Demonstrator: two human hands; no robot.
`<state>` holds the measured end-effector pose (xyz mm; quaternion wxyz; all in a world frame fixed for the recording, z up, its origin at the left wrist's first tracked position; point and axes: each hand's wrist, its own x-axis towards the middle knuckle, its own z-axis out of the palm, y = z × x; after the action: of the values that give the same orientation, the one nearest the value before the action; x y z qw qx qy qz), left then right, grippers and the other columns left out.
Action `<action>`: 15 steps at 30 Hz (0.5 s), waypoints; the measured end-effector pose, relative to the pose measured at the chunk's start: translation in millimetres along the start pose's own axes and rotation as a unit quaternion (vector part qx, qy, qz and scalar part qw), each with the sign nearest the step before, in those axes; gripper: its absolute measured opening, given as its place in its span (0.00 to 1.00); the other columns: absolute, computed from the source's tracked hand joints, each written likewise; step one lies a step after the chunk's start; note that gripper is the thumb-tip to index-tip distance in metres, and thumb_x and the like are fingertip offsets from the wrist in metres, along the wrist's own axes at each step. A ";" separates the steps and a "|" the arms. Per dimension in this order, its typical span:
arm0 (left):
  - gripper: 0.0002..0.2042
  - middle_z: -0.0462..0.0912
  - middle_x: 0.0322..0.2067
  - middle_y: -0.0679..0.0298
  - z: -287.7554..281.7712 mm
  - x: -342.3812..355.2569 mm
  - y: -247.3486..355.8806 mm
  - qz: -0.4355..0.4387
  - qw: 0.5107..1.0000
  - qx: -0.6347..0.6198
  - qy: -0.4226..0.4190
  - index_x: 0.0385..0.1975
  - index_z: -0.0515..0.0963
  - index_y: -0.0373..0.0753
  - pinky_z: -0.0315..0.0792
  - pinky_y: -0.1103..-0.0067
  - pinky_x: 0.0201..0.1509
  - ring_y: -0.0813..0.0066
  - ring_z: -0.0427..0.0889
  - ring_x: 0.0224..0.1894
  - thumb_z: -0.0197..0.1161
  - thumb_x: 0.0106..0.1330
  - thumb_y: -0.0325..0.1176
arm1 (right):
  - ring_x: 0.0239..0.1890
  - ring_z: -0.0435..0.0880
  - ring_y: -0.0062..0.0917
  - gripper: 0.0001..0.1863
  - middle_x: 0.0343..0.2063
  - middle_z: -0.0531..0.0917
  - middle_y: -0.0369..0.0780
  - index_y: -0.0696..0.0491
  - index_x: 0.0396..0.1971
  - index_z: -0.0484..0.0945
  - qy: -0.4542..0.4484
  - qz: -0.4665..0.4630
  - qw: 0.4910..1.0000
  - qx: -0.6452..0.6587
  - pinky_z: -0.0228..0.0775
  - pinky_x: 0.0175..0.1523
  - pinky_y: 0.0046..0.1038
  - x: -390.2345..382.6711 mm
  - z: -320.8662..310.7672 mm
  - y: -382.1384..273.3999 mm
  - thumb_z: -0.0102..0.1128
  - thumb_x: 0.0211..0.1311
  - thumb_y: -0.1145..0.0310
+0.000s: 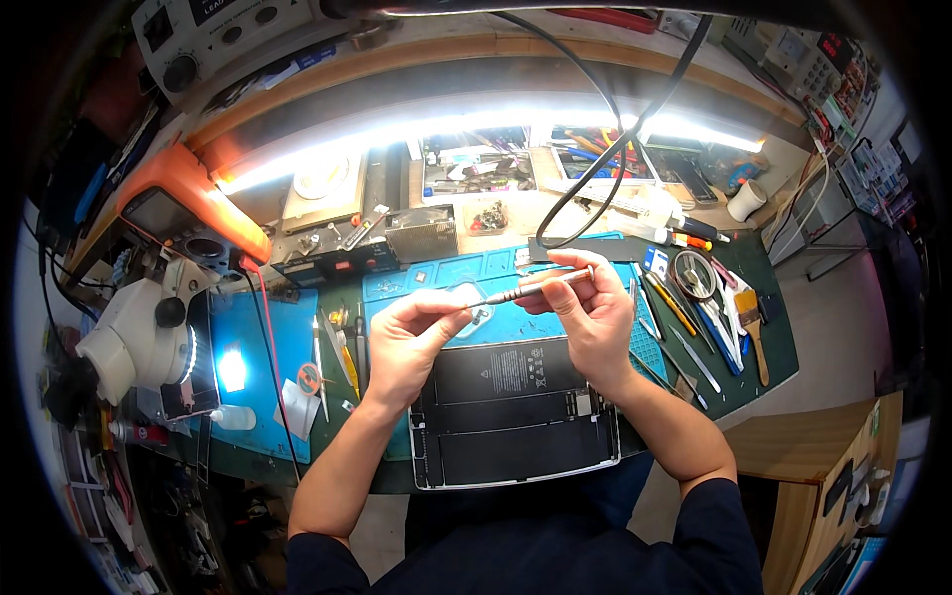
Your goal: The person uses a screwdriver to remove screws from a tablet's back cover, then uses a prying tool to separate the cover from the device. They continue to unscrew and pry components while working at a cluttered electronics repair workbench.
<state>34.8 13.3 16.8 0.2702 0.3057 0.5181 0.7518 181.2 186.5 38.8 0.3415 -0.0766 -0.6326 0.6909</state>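
A slim precision screwdriver with a copper-coloured handle lies nearly level above the bench. My right hand is closed around its handle. At the tip, my left hand pinches with thumb and fingertips; whether a small part is also between them is hidden. Below both hands lies an opened tablet, its black battery cells and a small board at the right exposed. Just behind the hands, a small clear round dish rests on the blue mat, partly covered by my left hand.
Tweezers, pens and a brush lie at right beside a tape roll. An orange multimeter and a white microscope stand at left. Black cable loops down from above. Tool trays sit under the lamp at the back.
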 end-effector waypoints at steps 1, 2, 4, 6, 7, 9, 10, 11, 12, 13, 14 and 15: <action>0.06 0.88 0.40 0.63 0.0 -0.4 0.1 0.003 1.000 -0.003 -0.002 0.42 0.86 0.33 0.80 0.81 0.53 0.78 0.86 0.43 0.71 0.67 0.19 | 0.46 0.90 0.30 0.18 0.44 0.88 0.49 0.62 0.59 0.69 -0.001 0.015 1.000 0.003 0.85 0.52 0.29 0.3 0.0 -2.4 0.59 0.76 0.72; 0.06 0.88 0.40 0.63 -0.1 -0.9 0.0 0.005 1.000 -0.004 0.000 0.42 0.86 0.33 0.80 0.81 0.53 0.78 0.86 0.43 0.71 0.67 0.19 | 0.47 0.90 0.30 0.18 0.44 0.88 0.50 0.62 0.59 0.69 -0.001 0.031 1.000 0.005 0.85 0.52 0.29 0.6 0.0 -3.4 0.59 0.76 0.72; 0.06 0.88 0.40 0.63 0.0 -1.4 -0.2 0.007 1.000 -0.008 0.003 0.42 0.86 0.33 0.80 0.81 0.53 0.78 0.86 0.44 0.71 0.67 0.19 | 0.49 0.89 0.30 0.18 0.45 0.87 0.49 0.62 0.59 0.69 -0.014 0.033 0.999 0.033 0.85 0.53 0.29 2.1 0.1 -3.2 0.59 0.76 0.73; 0.06 0.88 0.41 0.63 -0.4 -1.3 -0.9 0.003 1.000 -0.001 0.009 0.42 0.86 0.33 0.80 0.81 0.53 0.78 0.86 0.44 0.71 0.67 0.19 | 0.51 0.88 0.30 0.18 0.46 0.87 0.49 0.61 0.60 0.69 -0.024 0.030 0.998 0.048 0.85 0.53 0.29 3.2 -0.2 -2.2 0.58 0.76 0.74; 0.06 0.88 0.41 0.63 -0.4 -1.3 -1.1 0.001 1.000 0.003 0.012 0.42 0.86 0.33 0.80 0.81 0.53 0.79 0.86 0.44 0.71 0.67 0.19 | 0.51 0.88 0.29 0.18 0.47 0.86 0.49 0.61 0.60 0.69 -0.027 0.026 0.998 0.049 0.84 0.53 0.29 3.4 -0.5 -1.5 0.58 0.75 0.75; 0.06 0.88 0.40 0.63 1.0 -1.3 -0.3 0.001 1.000 0.014 0.015 0.41 0.87 0.33 0.80 0.80 0.53 0.79 0.87 0.44 0.70 0.67 0.19 | 0.52 0.87 0.29 0.18 0.47 0.86 0.48 0.60 0.61 0.68 -0.031 0.022 0.998 0.045 0.84 0.54 0.29 3.4 -0.6 -1.2 0.58 0.75 0.75; 0.06 0.88 0.40 0.64 1.3 -1.4 0.1 0.002 1.000 0.019 0.016 0.41 0.87 0.33 0.80 0.80 0.53 0.79 0.87 0.43 0.70 0.67 0.19 | 0.51 0.87 0.28 0.19 0.46 0.86 0.48 0.61 0.61 0.68 -0.031 0.022 0.998 0.039 0.84 0.54 0.29 3.2 -0.3 -1.2 0.58 0.75 0.75; 0.07 0.88 0.41 0.64 -0.1 -1.8 -1.0 -0.004 1.000 0.026 0.011 0.43 0.86 0.33 0.80 0.81 0.53 0.79 0.86 0.44 0.71 0.67 0.19 | 0.51 0.87 0.28 0.19 0.46 0.86 0.48 0.61 0.61 0.68 -0.032 0.023 0.999 0.034 0.84 0.54 0.29 2.9 0.0 -1.2 0.58 0.75 0.75; 0.09 0.87 0.42 0.64 -2.2 -2.2 -3.2 -0.009 0.999 0.033 0.006 0.45 0.86 0.33 0.80 0.81 0.53 0.79 0.85 0.45 0.71 0.67 0.20 | 0.51 0.87 0.28 0.20 0.46 0.86 0.47 0.61 0.62 0.68 -0.031 0.023 0.999 0.031 0.84 0.54 0.29 2.7 0.2 -1.3 0.58 0.75 0.75; 0.10 0.87 0.44 0.64 -2.9 -2.4 -3.7 -0.015 0.999 0.040 0.001 0.47 0.85 0.33 0.79 0.81 0.54 0.79 0.84 0.46 0.71 0.66 0.20 | 0.50 0.87 0.28 0.20 0.46 0.86 0.47 0.61 0.62 0.68 -0.031 0.024 0.999 0.028 0.84 0.54 0.29 2.4 0.3 -1.3 0.58 0.75 0.75; 0.13 0.85 0.46 0.63 -1.7 -1.9 -3.0 -0.017 0.998 0.055 -0.008 0.50 0.84 0.33 0.79 0.80 0.54 0.78 0.83 0.47 0.72 0.66 0.21 | 0.50 0.87 0.27 0.20 0.46 0.86 0.47 0.61 0.63 0.67 -0.030 0.024 0.999 0.025 0.84 0.54 0.29 2.1 0.3 -1.3 0.58 0.75 0.75; 0.17 0.84 0.48 0.63 1.6 -0.2 -1.2 -0.020 0.997 0.068 -0.018 0.53 0.82 0.34 0.79 0.80 0.54 0.78 0.82 0.48 0.73 0.65 0.22 | 0.49 0.87 0.27 0.21 0.46 0.87 0.47 0.61 0.63 0.67 -0.024 0.018 0.999 0.017 0.84 0.54 0.29 2.0 -0.2 -1.6 0.58 0.75 0.75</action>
<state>36.2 14.6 16.1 0.2726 0.3262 0.5693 0.7037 180.3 187.7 40.9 0.3151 -0.0658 -0.6273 0.7092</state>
